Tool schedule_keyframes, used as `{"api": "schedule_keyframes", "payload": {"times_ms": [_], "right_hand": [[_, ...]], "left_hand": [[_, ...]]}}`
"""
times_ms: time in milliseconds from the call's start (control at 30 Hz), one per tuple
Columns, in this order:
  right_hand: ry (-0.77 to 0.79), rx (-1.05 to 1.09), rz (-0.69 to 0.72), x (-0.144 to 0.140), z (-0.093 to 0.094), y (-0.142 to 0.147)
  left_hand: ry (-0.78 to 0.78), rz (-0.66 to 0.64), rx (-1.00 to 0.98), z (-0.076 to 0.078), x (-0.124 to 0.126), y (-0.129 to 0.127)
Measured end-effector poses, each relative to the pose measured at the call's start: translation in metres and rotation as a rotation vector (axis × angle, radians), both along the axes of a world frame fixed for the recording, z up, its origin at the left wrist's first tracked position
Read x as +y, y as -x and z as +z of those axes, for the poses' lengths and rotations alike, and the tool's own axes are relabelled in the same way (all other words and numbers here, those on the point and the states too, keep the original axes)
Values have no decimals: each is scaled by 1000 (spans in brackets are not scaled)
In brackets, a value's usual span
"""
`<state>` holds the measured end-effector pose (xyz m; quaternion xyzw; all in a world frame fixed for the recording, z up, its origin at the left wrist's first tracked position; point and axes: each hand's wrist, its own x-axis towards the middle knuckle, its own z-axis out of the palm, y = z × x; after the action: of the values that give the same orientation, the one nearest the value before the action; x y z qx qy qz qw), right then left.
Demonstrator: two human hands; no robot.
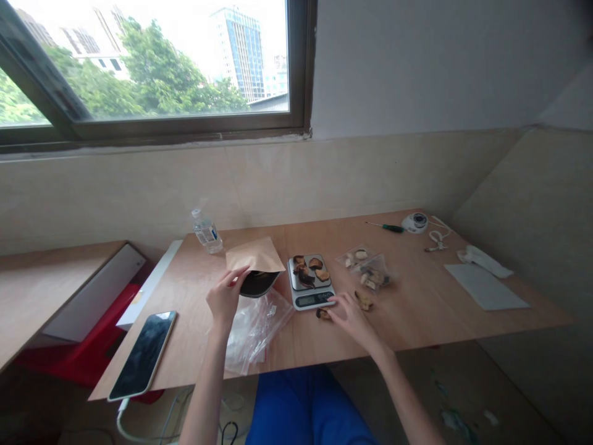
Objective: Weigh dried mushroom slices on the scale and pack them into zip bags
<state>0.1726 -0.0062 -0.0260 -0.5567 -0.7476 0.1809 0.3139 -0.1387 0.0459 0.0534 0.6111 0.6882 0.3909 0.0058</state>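
While the left hand [225, 298] pinches the kraft pouch [255, 264] at its mouth, propping it open beside the scale [311, 281], the right hand [351, 314] rests spread fingers on the counter [417, 309], touching a dried slice [323, 314].

A crowded strip runs across the middle of the wooden table [417, 309]: a kraft pouch [254, 254], a kitchen scale [310, 281] loaded with dried pieces, and two small clear bags [368, 267] stand close together, leaving only narrow gaps between them. A crumpled plastic bag [254, 330] blocks the near edge, and a phone [143, 353] lies at the left corner. Open board stretches between the small bags and a grey sheet [484, 285] on the right; a bottle [206, 230] and screwdriver [386, 227] line the back.
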Motion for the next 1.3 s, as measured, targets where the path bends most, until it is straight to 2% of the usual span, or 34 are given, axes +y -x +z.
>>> {"api": "schedule_keyframes", "payload": {"times_ms": [233, 300, 400, 533, 667, 767, 933, 1033, 1133, 1200, 1300], "right_hand": [[-168, -159, -108, 63, 3, 5], [-182, -218, -122, 78, 0, 10], [-180, -227, -135, 87, -4, 9], [-185, -226, -255, 79, -10, -12], [-145, -332, -302, 61, -6, -33], [-135, -297, -191, 41, 5, -28], [-31, -184, 149, 1, 14, 7], [16, -226, 184, -12, 9, 19], [35, -190, 208, -9, 9, 17], [16, -108, 222, 2, 15, 13], [-79, -53, 109, 32, 31, 9]], "left_hand": [[257, -13, 110, -36, 17, 39], [235, -48, 125, -44, 18, 43], [91, -103, 128, -49, 7, 35], [-8, -144, 69, -48, -25, 6], [40, -236, 69, -56, -55, -24], [137, -278, 114, -69, -68, -35], [310, -264, 166, -94, -85, -26], [385, -344, 206, -103, -94, -17], [405, -384, 236, -107, -98, -11], [383, -368, 252, -110, -99, -11], [347, -324, 272, -112, -99, -14]]}}
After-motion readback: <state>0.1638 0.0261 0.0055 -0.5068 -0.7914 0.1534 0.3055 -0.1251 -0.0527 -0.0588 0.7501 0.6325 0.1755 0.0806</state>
